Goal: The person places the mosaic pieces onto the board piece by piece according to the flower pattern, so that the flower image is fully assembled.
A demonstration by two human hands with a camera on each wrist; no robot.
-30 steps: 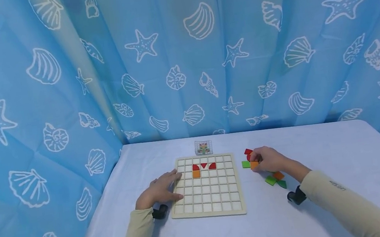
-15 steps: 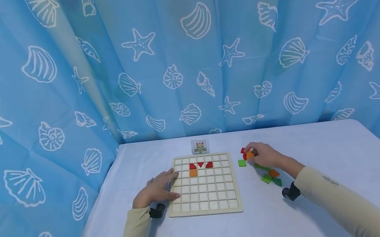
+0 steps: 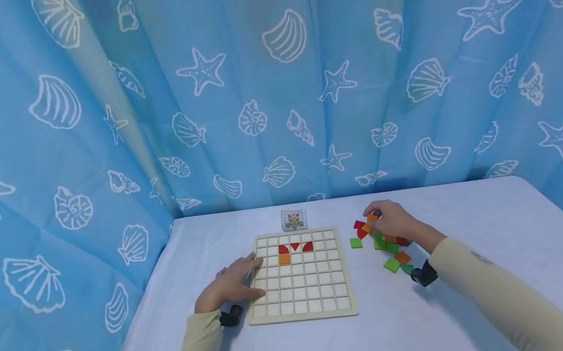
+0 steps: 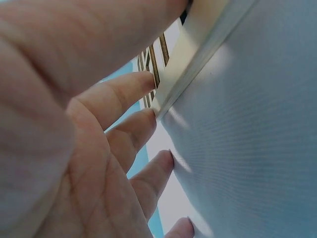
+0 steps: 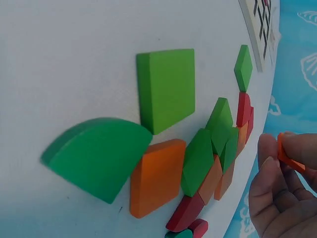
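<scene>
Between thumb and fingertips, my right hand [image 3: 391, 220] pinches an orange tile [image 5: 290, 157], lifted above the far end of a loose group of tiles; its full outline is partly covered by the fingers. My left hand [image 3: 231, 281] lies at the left edge of a pale gridded wooden board [image 3: 304, 316], its fingers spread, with the thumb and index on the frame. Red tiles [image 3: 307, 246] and an orange square [image 3: 283, 259] sit in cells near the board's top. Below the right hand are green tiles [image 5: 168, 89], orange tiles [image 5: 158, 178] and red ones.
Behind the board lies a small pattern card [image 3: 294, 219] with a coloured figure on a grid. A lone green square [image 3: 355, 243] is right of the board. A blue shell-print curtain [image 3: 274, 112] hangs behind the white-covered table [image 3: 478, 233].
My right hand has moved toward the back of the table and up from the tiles with an orange tile, uncovering more of the group. The left hand stays at the board's edge.
</scene>
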